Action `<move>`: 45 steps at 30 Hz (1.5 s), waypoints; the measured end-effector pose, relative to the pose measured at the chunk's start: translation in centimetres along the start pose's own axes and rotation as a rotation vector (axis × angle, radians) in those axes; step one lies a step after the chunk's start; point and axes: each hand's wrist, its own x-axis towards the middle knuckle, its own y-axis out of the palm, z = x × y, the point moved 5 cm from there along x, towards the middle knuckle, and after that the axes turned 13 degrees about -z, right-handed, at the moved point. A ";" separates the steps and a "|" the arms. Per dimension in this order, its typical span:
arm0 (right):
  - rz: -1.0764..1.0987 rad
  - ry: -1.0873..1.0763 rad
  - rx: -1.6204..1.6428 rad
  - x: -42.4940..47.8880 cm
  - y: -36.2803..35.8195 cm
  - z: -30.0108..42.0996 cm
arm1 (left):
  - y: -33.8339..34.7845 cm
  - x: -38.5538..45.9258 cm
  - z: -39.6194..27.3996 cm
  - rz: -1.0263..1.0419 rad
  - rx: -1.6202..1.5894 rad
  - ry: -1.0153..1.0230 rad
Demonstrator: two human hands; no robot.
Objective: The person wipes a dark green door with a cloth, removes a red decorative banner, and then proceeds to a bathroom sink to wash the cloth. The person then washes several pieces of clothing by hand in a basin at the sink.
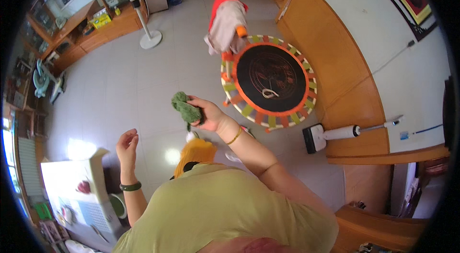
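In my right hand point(212, 114) is a crumpled, fluffy green cloth point(189, 110), gripped between thumb and fingers above the tiled floor. My left hand point(127, 145) is raised to the left, its fingers loosely bent with nothing visible in them. It hovers beyond the edge of a white-topped table point(64, 170) without touching it. Below the green cloth, partly hidden by my body, is a yellow item point(196, 150) of fabric-like look.
A round mini trampoline point(273, 73) stands ahead right, cloths point(228, 23) draped over its handle and a looped strap point(269, 93) on its mat. Near the wooden wall panel is a white stick vacuum point(330, 133). A pedestal fan point(143, 19) stands ahead left.
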 end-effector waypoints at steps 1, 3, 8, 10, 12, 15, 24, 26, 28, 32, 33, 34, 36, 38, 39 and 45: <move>-0.015 0.006 0.006 3.1 0.9 3.0 | 2.0 4.5 -2.0 -0.004 0.012 0.051; -0.053 -0.040 0.115 8.2 2.4 8.2 | 6.0 12.3 -5.7 0.081 0.014 0.113; 0.017 -0.143 0.297 18.7 3.4 23.2 | 22.7 29.1 -15.0 0.493 -0.019 0.448; 0.250 -0.123 0.467 21.4 5.7 27.9 | 27.9 34.1 -16.8 0.594 -0.066 0.500; 0.508 -0.164 0.604 28.1 6.9 35.4 | 35.0 43.6 -17.4 0.646 -0.184 0.412; 0.612 -0.319 0.471 36.7 7.7 45.8 | 41.7 55.1 -15.2 0.664 -0.216 0.285; 0.381 -0.339 0.358 58.3 8.7 69.9 | 43.9 84.2 -11.3 0.409 -0.002 -0.010; 0.396 -0.295 0.361 63.5 8.6 76.1 | 46.1 91.6 -9.9 0.351 0.033 -0.115; 0.347 -0.337 0.348 68.2 7.4 81.2 | 49.4 98.2 -9.2 0.322 0.033 -0.187; 0.189 -0.459 0.363 76.0 3.5 91.3 | 62.4 111.8 -10.6 0.371 -0.148 -0.133; 0.133 -0.504 0.364 76.3 3.5 94.1 | 66.7 114.8 -13.7 0.431 -0.186 -0.038; 0.094 -0.550 0.351 76.6 4.1 97.2 | 70.6 117.6 -17.1 0.491 -0.277 0.046; 0.012 -0.647 0.338 77.4 3.8 103.4 | 78.4 121.5 -25.3 0.723 -0.376 0.186; -0.169 -0.706 0.399 78.5 2.3 108.7 | 84.5 123.8 -35.3 1.142 -0.610 0.255; -0.057 -0.721 0.415 78.8 1.2 111.1 | 86.9 124.5 -39.8 1.330 -0.683 0.242; -0.373 -0.795 0.612 87.5 -5.1 129.3 | 99.5 133.5 -56.4 1.963 -1.377 0.098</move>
